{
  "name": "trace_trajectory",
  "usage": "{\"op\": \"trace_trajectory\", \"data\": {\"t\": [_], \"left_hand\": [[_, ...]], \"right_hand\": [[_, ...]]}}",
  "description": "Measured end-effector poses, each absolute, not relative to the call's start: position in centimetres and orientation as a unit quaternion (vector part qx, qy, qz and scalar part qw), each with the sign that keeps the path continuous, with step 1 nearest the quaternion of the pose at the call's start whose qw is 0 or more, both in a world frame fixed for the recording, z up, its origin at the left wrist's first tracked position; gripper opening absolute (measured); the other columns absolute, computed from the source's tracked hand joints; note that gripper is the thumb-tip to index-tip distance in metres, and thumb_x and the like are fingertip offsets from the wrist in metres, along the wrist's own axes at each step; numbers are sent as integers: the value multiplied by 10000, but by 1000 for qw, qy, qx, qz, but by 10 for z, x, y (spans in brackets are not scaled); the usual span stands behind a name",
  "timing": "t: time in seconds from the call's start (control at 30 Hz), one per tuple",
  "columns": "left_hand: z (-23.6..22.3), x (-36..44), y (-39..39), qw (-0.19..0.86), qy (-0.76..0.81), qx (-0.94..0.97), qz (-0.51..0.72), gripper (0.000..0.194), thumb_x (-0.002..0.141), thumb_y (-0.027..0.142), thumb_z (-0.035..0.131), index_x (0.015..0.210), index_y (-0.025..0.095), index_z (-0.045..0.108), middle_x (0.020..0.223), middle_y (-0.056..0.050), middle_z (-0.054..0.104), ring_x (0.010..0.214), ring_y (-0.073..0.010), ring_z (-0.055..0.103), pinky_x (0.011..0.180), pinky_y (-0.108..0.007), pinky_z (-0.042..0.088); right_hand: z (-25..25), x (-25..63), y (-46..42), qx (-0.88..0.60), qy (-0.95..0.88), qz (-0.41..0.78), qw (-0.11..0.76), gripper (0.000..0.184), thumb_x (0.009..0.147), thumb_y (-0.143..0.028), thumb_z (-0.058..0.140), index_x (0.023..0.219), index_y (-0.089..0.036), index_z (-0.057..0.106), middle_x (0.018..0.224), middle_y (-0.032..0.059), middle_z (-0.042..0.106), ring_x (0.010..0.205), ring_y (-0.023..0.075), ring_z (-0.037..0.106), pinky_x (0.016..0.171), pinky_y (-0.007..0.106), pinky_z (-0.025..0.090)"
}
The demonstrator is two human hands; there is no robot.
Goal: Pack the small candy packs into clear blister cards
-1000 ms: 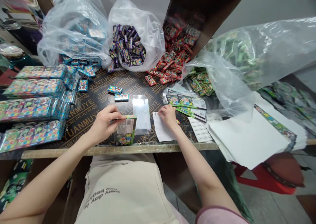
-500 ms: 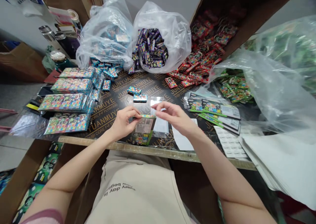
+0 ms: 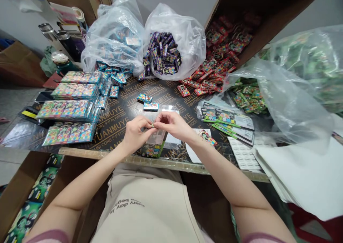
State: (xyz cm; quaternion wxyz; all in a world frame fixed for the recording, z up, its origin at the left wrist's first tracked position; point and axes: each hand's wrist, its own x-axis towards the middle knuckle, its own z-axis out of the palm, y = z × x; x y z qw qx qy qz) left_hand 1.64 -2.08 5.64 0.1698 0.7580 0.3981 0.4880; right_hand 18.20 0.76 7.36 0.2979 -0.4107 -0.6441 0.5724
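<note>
A small green printed carton (image 3: 153, 147) stands near the front edge of the dark plywood table (image 3: 122, 119). My left hand (image 3: 136, 133) grips its upper left side. My right hand (image 3: 173, 124) pinches at the carton's top, fingertips meeting those of my left hand. Behind the carton lies a clear plastic sleeve (image 3: 171, 109). A white paper slip (image 3: 193, 154) and a small colourful packet (image 3: 207, 137) lie under my right wrist. Two blue packets (image 3: 148, 102) rest further back.
Stacks of filled display packs (image 3: 70, 109) sit at the left. Plastic bags hold blue (image 3: 115, 43), purple (image 3: 163, 55) and green (image 3: 249, 96) packets; red packets (image 3: 214, 64) spill from a brown box. Flat green cartons (image 3: 227, 119), label sheets (image 3: 243, 153) and white paper (image 3: 302, 175) lie at the right.
My right hand left the white slip, rose and came to the top of the carton, where it now pinches beside my left hand. The view turned left.
</note>
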Motion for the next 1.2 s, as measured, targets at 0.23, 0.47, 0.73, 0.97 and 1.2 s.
{"op": "trace_trajectory", "data": {"t": [0.23, 0.47, 0.73, 0.97, 1.2], "left_hand": [[54, -5, -18, 135, 446, 808, 360, 194, 862, 205, 555, 1002, 212, 690, 806, -33, 581, 738, -157, 553, 682, -285, 456], [31, -68, 11, 47, 508, 840, 185, 290, 793, 338, 644, 1056, 227, 691, 1086, -127, 599, 1102, -353, 506, 971, -539, 361], [-6, -16, 21, 166, 333, 923, -100, 791, 491, 146, 850, 1218, 222, 547, 1132, -113, 597, 1073, -330, 553, 1017, -618, 268], [41, -18, 28, 279, 391, 863, 155, 226, 739, 183, 681, 948, 182, 595, 895, -33, 606, 813, -181, 579, 750, -292, 449], [56, -19, 10, 345, 411, 699, 473, 108, 787, 241, 668, 874, 177, 665, 865, -37, 642, 844, -164, 592, 775, -292, 464]], "right_hand": [[50, 218, 21, -532, -639, 329, 447, 291, 835, -220, 513, 1126, -232, 525, 893, 19, 598, 780, 150, 562, 730, 292, 447], [-29, 330, 20, -679, -706, 120, 162, 152, 800, -223, 640, 911, -203, 741, 1032, 134, 624, 1009, 316, 484, 830, 451, 352], [-64, 321, -13, -621, -762, 61, 174, 218, 868, -154, 519, 790, -164, 722, 914, 119, 671, 864, 233, 538, 756, 354, 398], [-71, 326, -19, -628, -750, 90, 188, 206, 852, -165, 453, 739, -168, 625, 763, 113, 665, 695, 218, 577, 660, 322, 399], [-5, 297, -1, -623, -627, 236, 404, 140, 817, -344, 552, 779, -209, 558, 898, 86, 674, 830, 223, 630, 758, 365, 485]]}}
